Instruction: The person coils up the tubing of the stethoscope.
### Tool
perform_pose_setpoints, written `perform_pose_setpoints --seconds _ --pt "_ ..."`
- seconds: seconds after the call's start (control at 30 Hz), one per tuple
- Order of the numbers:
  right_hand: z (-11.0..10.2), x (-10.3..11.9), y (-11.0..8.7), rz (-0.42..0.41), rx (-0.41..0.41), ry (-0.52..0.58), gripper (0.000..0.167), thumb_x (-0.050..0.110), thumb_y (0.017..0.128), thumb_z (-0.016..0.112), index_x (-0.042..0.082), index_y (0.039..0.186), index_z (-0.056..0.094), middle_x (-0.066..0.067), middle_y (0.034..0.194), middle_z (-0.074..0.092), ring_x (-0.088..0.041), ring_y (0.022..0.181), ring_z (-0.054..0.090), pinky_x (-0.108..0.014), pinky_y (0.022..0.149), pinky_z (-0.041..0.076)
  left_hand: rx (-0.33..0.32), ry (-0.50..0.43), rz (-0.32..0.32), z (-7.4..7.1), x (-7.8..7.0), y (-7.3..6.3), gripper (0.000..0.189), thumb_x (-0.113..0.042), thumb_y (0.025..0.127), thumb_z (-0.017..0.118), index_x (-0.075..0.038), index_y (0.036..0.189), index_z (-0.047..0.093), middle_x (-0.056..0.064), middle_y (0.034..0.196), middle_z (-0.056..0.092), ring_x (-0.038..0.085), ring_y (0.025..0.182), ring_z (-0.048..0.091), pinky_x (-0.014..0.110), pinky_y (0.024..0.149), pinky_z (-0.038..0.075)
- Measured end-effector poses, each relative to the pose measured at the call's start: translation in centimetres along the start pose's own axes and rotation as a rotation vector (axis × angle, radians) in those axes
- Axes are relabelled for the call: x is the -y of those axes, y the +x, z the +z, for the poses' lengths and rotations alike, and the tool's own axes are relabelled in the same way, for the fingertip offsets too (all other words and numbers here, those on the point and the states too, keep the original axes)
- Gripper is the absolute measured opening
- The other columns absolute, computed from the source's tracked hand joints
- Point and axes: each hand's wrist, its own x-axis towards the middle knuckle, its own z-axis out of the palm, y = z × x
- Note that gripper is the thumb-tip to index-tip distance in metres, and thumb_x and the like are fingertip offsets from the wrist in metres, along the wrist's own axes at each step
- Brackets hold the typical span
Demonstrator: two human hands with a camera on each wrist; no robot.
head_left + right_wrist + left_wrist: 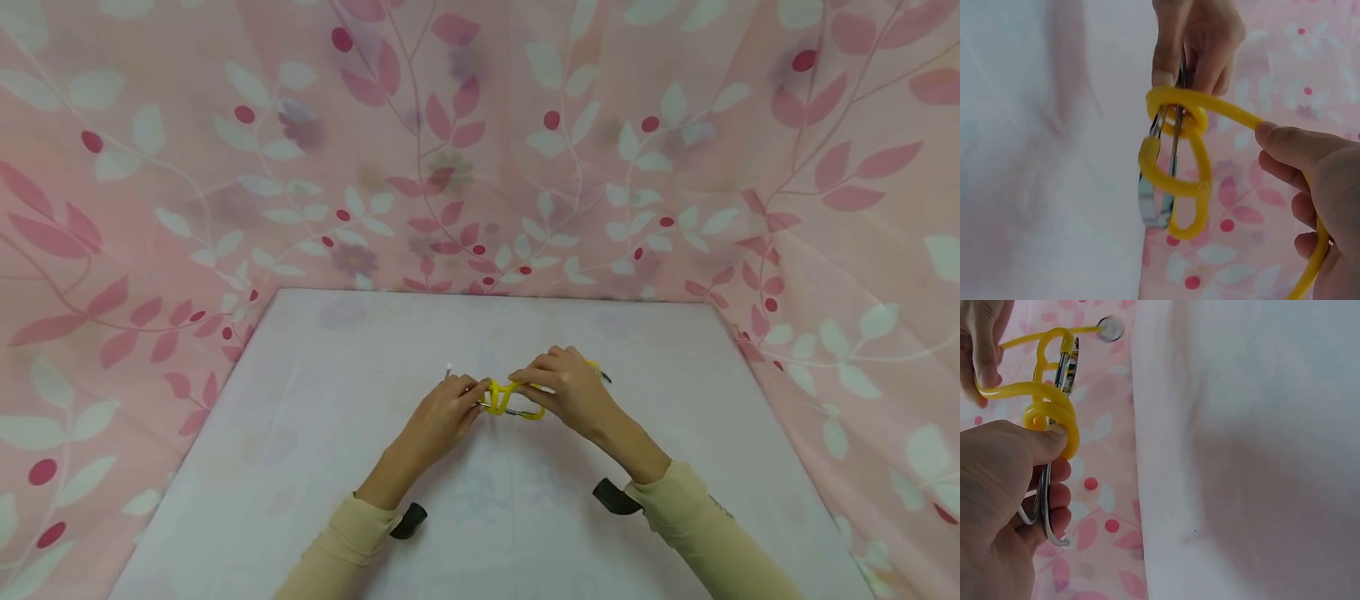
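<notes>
Between the hands is a stethoscope with yellow tubing (1204, 159) and bare metal ear tubes (1047, 506). My left hand (442, 415) grips the ear tubes, its thumb against a loop of tubing (1069, 434) wound round the metal. One ear tube ends in a pale ear tip (1068, 541) below the fingers. The right hand (576, 390) pinches the free length of tubing (1229, 111) between thumb and fingers, drawn out from the loop; more of it runs down past the palm. A round chest piece (1110, 329) hangs at the tubing's far end, beyond the right hand.
Both hands are above a white-covered table (337, 350). Pink leaf-patterned cloth (495, 150) rises behind the table and along both sides. Black wrist devices (617, 497) stick out by the cuffs of the light sleeves (337, 533).
</notes>
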Motion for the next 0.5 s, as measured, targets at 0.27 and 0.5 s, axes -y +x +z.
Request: perform_pose_setpoints --seconds 0.27,0.5 --pt "0.7 -2.1 0.1 0.071 -0.03 0.129 0.024 0.019 0.075 0.084 0.016 0.097 0.078 0.002 0.085 0.074 -0.016 0.076 0.059 -0.03 0.066 0.043 0.021 -0.054 0.013 -0.8 -1.3 0.1 0.045 -0.015 0.087 0.075 -0.009 0.13 0.064 0.0 0.106 0.065 0.012 0.089 0.06 0.03 0.087 0.054" --pt "1.1 -3.3 -0.2 0.232 0.009 0.337 0.021 0.021 0.077 0.083 0.017 0.097 0.079 0.004 0.083 0.072 -0.013 0.067 0.054 -0.024 0.058 0.045 0.007 -0.089 0.032 -1.3 -1.7 -0.1 0.046 -0.017 0.089 0.073 -0.01 0.133 0.061 0.0 0.11 0.065 0.012 0.093 0.06 0.038 0.098 0.052"
